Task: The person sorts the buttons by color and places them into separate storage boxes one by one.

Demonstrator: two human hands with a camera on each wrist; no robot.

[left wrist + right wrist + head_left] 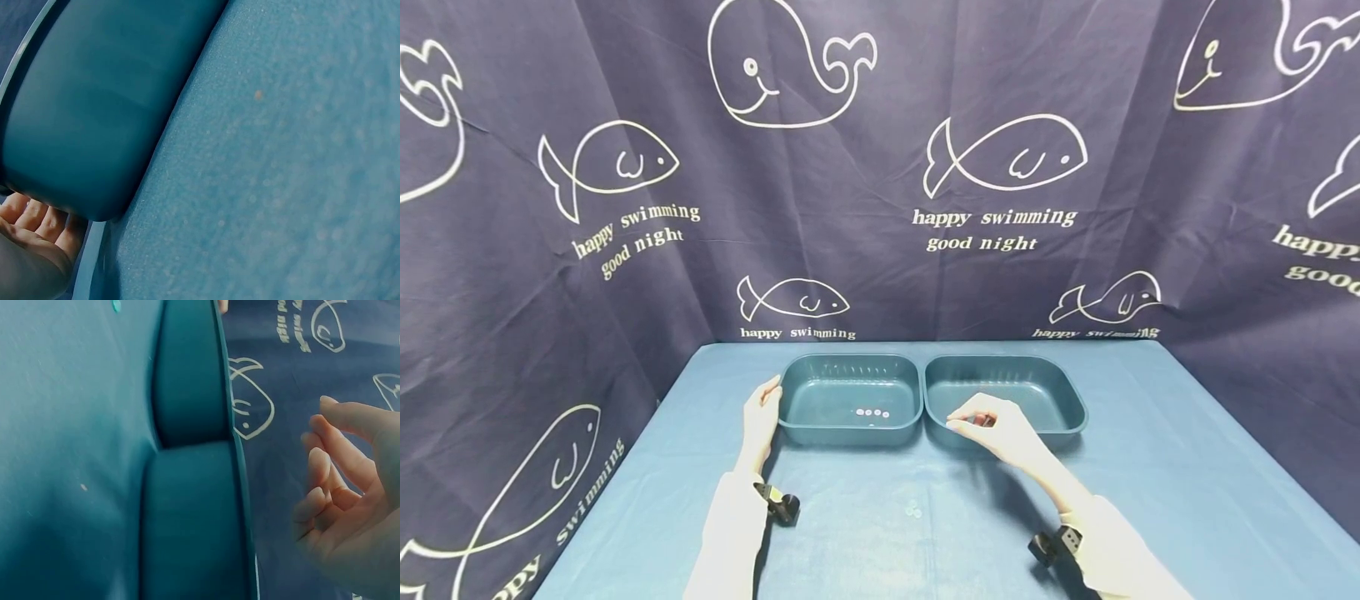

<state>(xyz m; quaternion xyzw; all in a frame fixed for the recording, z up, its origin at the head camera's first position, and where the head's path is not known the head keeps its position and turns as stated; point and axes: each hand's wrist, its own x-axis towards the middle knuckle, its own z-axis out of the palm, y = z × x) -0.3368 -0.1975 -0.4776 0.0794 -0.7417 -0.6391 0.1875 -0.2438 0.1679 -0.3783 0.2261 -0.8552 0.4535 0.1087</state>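
My left hand [762,412] rests against the left end of the left teal bin [850,435]. In the left wrist view its fingers [51,224] touch the bin's end wall, and the thumb is hidden. Inside that bin, several small pale discs [868,412] lie in a short row. Over the near rim of the right teal bin [1063,429] is my right hand [1003,429]. Its thumb and index finger pinch a tiny pale disc [952,427] that barely shows; the other fingers are curled. The right wrist view shows the same fingertips [328,406] close together above the rim.
Both bins stand side by side on a blue tablecloth [850,533]. A few small translucent bits [913,510] lie on the cloth in front of them. A dark curtain [880,167] with fish drawings hangs behind and at both sides.
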